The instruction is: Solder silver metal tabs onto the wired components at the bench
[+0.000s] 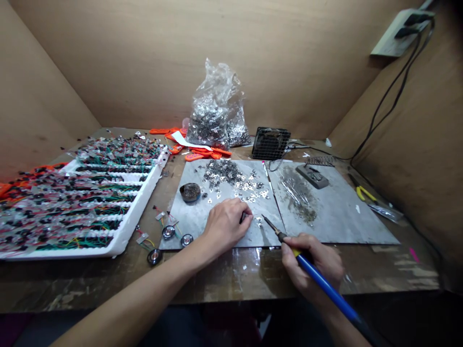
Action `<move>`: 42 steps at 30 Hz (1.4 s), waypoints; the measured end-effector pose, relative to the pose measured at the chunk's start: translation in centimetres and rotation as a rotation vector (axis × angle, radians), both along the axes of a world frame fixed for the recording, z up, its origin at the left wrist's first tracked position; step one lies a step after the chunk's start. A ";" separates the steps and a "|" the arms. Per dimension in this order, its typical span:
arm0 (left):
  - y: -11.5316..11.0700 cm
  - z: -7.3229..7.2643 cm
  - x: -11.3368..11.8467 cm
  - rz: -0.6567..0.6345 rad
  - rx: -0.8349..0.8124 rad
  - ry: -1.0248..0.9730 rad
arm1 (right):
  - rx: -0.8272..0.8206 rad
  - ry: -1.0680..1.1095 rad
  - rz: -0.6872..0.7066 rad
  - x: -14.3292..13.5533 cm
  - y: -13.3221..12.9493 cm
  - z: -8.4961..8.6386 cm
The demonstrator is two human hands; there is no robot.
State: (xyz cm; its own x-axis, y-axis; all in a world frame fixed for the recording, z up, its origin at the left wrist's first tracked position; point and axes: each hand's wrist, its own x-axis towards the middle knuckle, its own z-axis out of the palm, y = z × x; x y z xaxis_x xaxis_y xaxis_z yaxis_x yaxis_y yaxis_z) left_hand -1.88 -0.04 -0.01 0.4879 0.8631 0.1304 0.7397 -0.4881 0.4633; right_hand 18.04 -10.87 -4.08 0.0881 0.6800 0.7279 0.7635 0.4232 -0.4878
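Observation:
My right hand (313, 260) grips a soldering iron (321, 282) by its blue and yellow handle, with the dark tip pointing up and left. Close to that tip, my left hand (228, 220) rests over the grey metal sheet (220, 236), thumb and fingers pinched together. Whatever they hold is too small and hidden to name. Small shiny metal tabs (253, 185) lie scattered beyond my left hand, beside a heap of darker ones (222, 171). A dark rounded lump (190, 192) sits at the sheet's left. Left of my wrist are small round speakers (168, 232) with coloured wires.
At left stands a white foam tray (125, 241) packed with wired parts. Bags of metal pieces (213, 115), orange strips (206, 154) and a small fan (271, 142) stand at the back. To the right are a soldering-iron stand (313, 176), yellow-handled pliers (365, 193) and hanging cables (392, 103).

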 end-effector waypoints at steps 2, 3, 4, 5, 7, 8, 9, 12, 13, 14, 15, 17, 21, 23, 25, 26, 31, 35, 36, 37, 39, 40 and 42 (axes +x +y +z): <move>0.0 0.0 0.0 0.001 -0.001 0.003 | 0.002 0.004 -0.022 0.1 -0.1 -0.1; 0.0 0.1 0.0 0.003 -0.001 0.005 | 0.004 0.005 -0.029 0.1 -0.1 -0.2; -0.1 0.1 0.0 0.004 -0.002 0.006 | 0.008 0.007 -0.034 0.1 -0.1 -0.2; -0.1 0.1 0.0 0.004 -0.002 0.006 | 0.013 0.009 -0.037 0.1 -0.1 -0.2; -0.2 0.2 0.0 0.002 -0.002 0.001 | 0.017 0.022 -0.041 0.0 -0.1 -0.1; -0.2 0.3 -0.1 0.000 -0.006 -0.007 | 0.015 0.034 -0.045 0.0 0.0 -0.1; -0.1 0.3 -0.2 -0.001 -0.016 -0.023 | 0.011 0.049 -0.051 0.0 0.0 0.1; 0.1 0.6 -0.8 0.009 -0.070 -0.097 | -0.002 0.096 -0.084 -0.1 0.1 0.5; 0.3 0.7 -1.1 0.019 -0.087 -0.120 | -0.001 0.106 -0.094 -0.1 0.1 0.6; 0.5 0.8 -1.4 0.030 -0.098 -0.138 | 0.000 0.116 -0.105 -0.1 0.0 0.7; 0.7 1.0 -1.7 0.041 -0.103 -0.148 | -0.003 0.128 -0.115 -0.1 0.0 0.7; 1.1 1.5 -2.2 0.057 -0.105 -0.152 | -0.010 0.155 -0.139 0.0 0.0 0.6; 1.3 3.1 -3.4 0.043 -0.143 -0.092 | -0.019 0.201 -0.172 0.3 0.0 0.2; 1.4 4.3 -4.2 0.034 -0.169 -0.045 | -0.027 0.210 -0.174 0.4 0.1 0.1; 1.4 5.6 -5.4 0.013 -0.205 0.004 | -0.030 0.209 -0.176 0.4 0.2 0.0; 1.5 6.3 -6.1 -0.017 -0.241 0.032 | -0.028 0.208 -0.179 0.4 0.3 0.0; 2.2 8.3 -9.3 -0.160 -0.420 0.144 | 0.014 0.226 -0.189 0.6 0.2 -0.4; 2.1 7.4 -9.0 -0.072 -0.164 0.144 | 0.015 0.244 -0.165 0.7 0.1 -0.7; 1.9 7.0 -8.6 -0.060 -0.110 0.137 | 0.012 0.237 -0.162 0.7 0.1 -0.8; 1.8 6.6 -8.1 -0.048 -0.073 0.132 | 0.010 0.233 -0.167 0.7 0.1 -0.8; 1.6 5.9 -7.2 -0.017 -0.032 0.131 | 0.013 0.224 -0.174 0.7 0.2 -0.7; 1.6 5.6 -6.9 0.004 -0.021 0.135 | 0.015 0.220 -0.175 0.7 0.2 -0.7; 1.7 5.1 -6.6 0.047 -0.018 0.142 | 0.019 0.213 -0.177 0.7 0.3 -0.6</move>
